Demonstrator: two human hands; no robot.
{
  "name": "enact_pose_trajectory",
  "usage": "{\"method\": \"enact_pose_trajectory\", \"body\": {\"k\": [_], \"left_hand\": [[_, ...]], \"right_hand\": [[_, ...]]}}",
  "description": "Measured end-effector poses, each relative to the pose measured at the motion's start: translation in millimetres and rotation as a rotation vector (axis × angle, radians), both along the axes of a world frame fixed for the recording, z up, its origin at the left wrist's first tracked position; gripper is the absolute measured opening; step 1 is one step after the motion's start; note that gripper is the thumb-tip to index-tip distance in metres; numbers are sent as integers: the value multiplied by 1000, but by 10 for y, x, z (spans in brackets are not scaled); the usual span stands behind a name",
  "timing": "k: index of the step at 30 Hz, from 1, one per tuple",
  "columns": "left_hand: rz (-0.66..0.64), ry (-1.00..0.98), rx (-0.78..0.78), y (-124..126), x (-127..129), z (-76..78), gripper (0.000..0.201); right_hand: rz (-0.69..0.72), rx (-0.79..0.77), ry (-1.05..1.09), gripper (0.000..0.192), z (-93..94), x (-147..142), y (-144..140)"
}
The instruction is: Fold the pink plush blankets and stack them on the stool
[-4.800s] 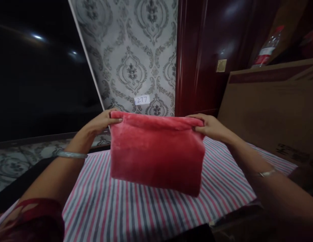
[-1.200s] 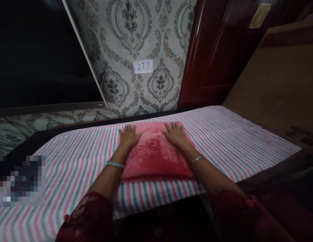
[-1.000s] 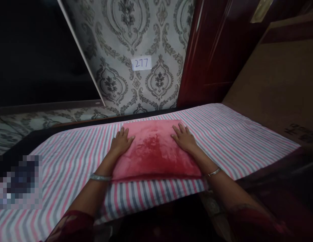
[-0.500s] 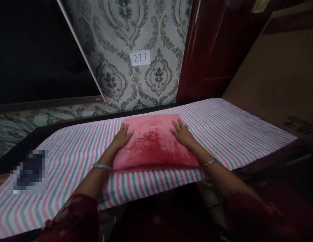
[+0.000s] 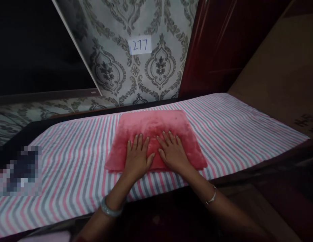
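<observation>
A plush pink-red cloth (image 5: 151, 121), folded into a flat block, lies on a striped sheet (image 5: 78, 158). Its pile looks lighter at the far side and darker nearer me. My left hand (image 5: 137, 158) rests palm down on the near left part of the cloth, fingers spread. Beside it, a short gap away, my right hand (image 5: 173, 151) lies flat on the near right part, its fingers also spread. Neither hand grips anything. What kind of plush item it is I cannot tell.
A large dark screen (image 5: 40, 50) stands at the back left. Behind the table are a patterned wall with a "277" paper label (image 5: 140, 44) and a dark red panel (image 5: 217, 50). A cardboard box (image 5: 280, 67) borders the right. At left lies a blurred-out object (image 5: 21, 171).
Both hands have moved inward and nearer to me, from the cloth's sides onto its near middle. The cloth's near edge looks flatter and straighter. The view has shifted slightly.
</observation>
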State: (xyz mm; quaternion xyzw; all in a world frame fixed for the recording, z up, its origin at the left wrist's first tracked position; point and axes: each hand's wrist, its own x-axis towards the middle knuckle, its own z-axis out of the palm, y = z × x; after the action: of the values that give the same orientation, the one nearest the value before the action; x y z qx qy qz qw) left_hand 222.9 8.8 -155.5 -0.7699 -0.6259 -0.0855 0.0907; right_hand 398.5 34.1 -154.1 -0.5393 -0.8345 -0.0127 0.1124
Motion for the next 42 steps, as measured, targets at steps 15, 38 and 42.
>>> {"method": "enact_pose_trajectory", "body": {"k": [15,38,42], "left_hand": [[-20,-12,16,13,-19,-41,62],[190,-75,40,-202,-608,-38,64],[164,-100,62,-197,-658,-27,63]], "right_hand": [[9,6,25,54,-44,-20,8],[-89,270,61,52,-363,606,-306],[-64,263,95,53,-362,656,-291]]}}
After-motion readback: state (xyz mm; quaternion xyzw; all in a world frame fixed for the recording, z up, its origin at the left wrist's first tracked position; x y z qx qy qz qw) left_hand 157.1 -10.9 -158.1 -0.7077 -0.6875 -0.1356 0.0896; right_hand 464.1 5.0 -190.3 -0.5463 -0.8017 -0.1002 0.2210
